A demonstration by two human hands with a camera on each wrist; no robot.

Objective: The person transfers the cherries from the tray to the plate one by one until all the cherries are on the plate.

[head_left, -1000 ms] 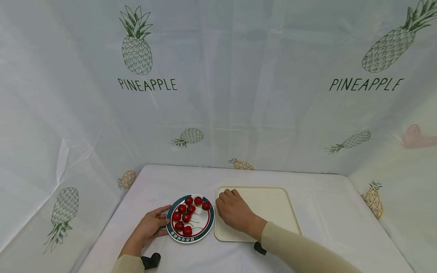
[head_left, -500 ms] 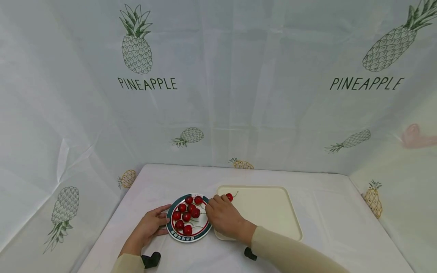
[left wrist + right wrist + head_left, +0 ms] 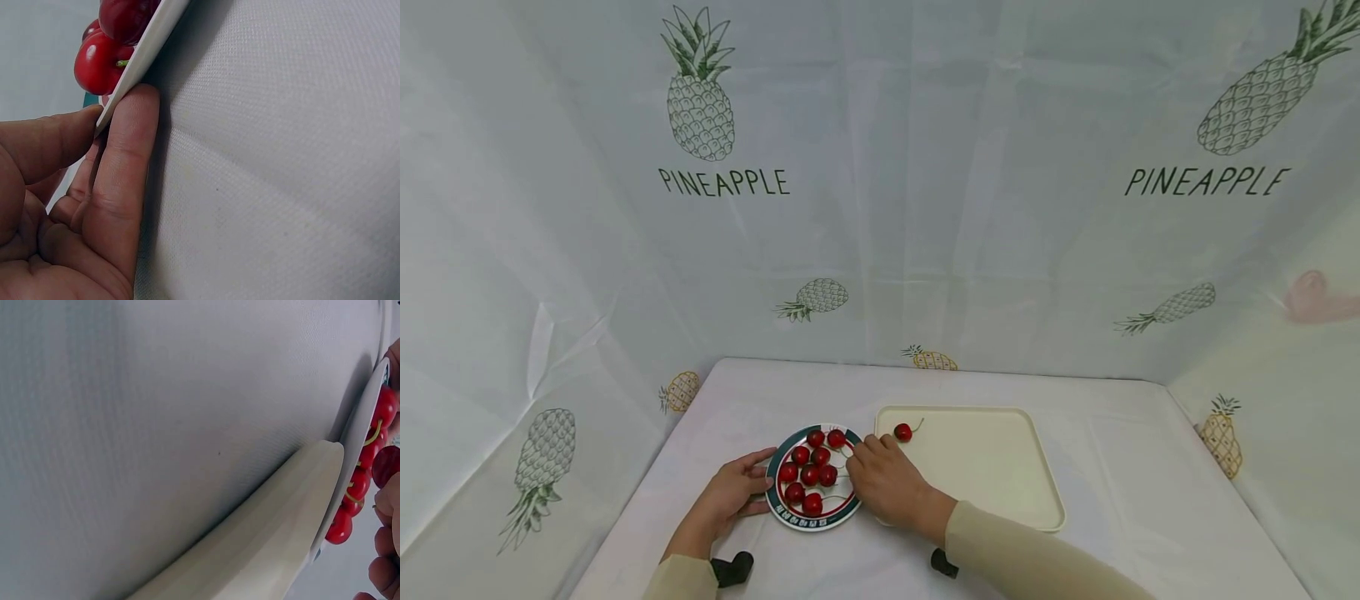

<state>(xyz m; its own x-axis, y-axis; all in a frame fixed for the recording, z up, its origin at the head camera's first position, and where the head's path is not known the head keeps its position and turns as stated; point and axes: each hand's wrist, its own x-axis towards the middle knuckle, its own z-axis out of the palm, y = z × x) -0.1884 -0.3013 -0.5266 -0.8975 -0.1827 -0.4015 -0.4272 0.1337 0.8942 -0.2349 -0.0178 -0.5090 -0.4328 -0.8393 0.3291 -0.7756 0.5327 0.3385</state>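
On the table, the left hand (image 3: pixel 726 496) grips the left edge of a round white plate (image 3: pixel 841 513) with a dark green rim. Its thumb is above the plate edge (image 3: pixel 140 65) and a finger beneath, as the left wrist view shows. Several red cherries (image 3: pixel 794 493) with stems lie on the plate. Over the plate's right edge, the right hand (image 3: pixel 891 483) pinches the stem of a cherry (image 3: pixel 827 475), its fingers curled. That darker cherry (image 3: pixel 386 465) sits by the fingertips in the right wrist view. The stem's end is hidden by the fingers.
A cream rectangular tray (image 3: pixel 977 467) lies right of the plate, partly under the right hand. One cherry (image 3: pixel 903 432) with its stem lies in the tray's far left corner. A white cloth (image 3: pixel 1112 467) covers the table; a pineapple-printed curtain (image 3: pixel 955 208) hangs behind.
The right hand has moved left and toward the person, bringing the cherry from the plate's right rim to among the others. The tray's cherry has come into view. The left hand stays put.
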